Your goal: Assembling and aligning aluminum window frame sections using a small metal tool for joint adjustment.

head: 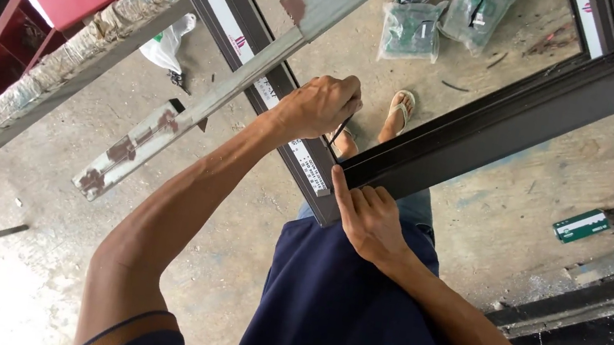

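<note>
I am fixing the corner of the dark frame in front of me, my left hand closed around a thin tool, my right hand flat and open on the corner, so next I must push straight.

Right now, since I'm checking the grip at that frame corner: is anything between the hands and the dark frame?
Nothing visible. The right hand presses directly on the dark frame corner; the left hand holds a thin dark tool just above it.
</note>
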